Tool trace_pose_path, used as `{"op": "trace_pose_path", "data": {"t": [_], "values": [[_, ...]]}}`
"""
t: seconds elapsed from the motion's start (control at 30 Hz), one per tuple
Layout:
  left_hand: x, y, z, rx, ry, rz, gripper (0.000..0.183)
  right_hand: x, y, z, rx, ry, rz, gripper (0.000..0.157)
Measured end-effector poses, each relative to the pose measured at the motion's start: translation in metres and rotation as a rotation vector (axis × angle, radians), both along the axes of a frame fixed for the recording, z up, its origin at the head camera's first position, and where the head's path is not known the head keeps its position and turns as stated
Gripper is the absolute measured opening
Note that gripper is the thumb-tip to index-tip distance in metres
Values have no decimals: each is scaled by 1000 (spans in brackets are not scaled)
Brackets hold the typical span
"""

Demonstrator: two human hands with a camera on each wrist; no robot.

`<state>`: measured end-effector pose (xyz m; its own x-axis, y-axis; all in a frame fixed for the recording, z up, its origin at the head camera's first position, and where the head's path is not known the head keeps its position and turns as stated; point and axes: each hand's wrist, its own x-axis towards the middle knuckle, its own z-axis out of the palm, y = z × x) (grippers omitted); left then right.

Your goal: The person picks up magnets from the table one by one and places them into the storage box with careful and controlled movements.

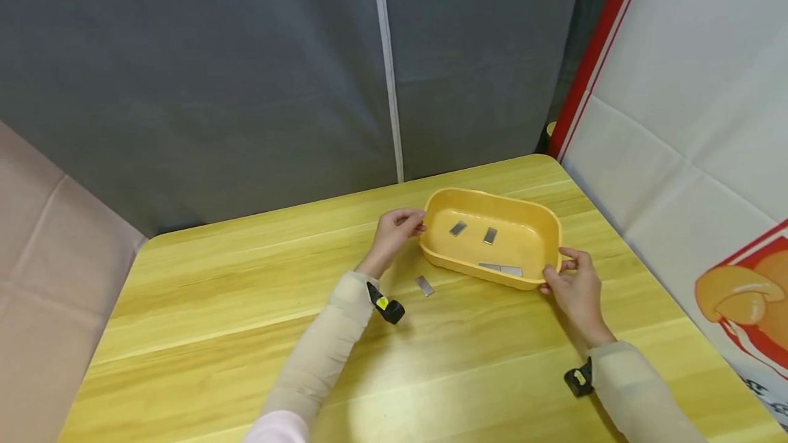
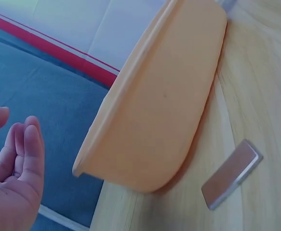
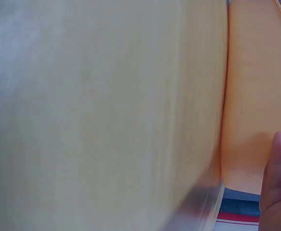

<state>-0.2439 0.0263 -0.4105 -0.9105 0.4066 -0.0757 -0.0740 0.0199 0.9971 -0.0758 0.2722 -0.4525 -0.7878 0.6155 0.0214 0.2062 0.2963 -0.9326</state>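
Observation:
A yellow plastic basin [image 1: 492,202] with rounded corners stands on the table. Inside lie small flat silver rectangular metal pieces: one piece [image 1: 458,228] at left, another piece [image 1: 490,235] in the middle, and some pieces [image 1: 510,271] partly hidden by the front wall. My left hand [image 1: 394,234] is by the basin's left end; in the left wrist view its bent fingers and thumb stand apart, holding nothing. My right hand [image 1: 577,290] is at the front right corner, thumb on the near side and fingers at the end, gripping the rim. A loose metal piece [image 2: 232,174] lies outside the basin.
The wooden-patterned table [image 1: 215,306] has its far edge against a grey curtain [image 1: 246,87]. A white printed sheet [image 1: 689,87] with a red border hangs along the right side. Pinkish cloth [image 1: 49,258] hangs at the left. Each wrist wears a small black camera.

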Motion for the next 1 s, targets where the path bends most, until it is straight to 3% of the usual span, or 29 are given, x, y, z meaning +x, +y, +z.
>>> {"op": "trace_pose_path", "data": {"t": [0.2, 0.43, 0.67, 1.0], "values": [[3, -12, -5, 32, -8, 29, 31, 0, -1, 2, -17, 1, -9, 43], [8, -24, -11, -9, -42, 26, 35, 1, -1, 2, -19, -6, 2, 44], [13, -33, -22, -87, -90, -44, 35, 0, -2, 3, -11, 4, -3, 44], [19, -42, -34, -217, -89, -163, 31, 1, 0, 2, -5, -9, 0, 44]]}}
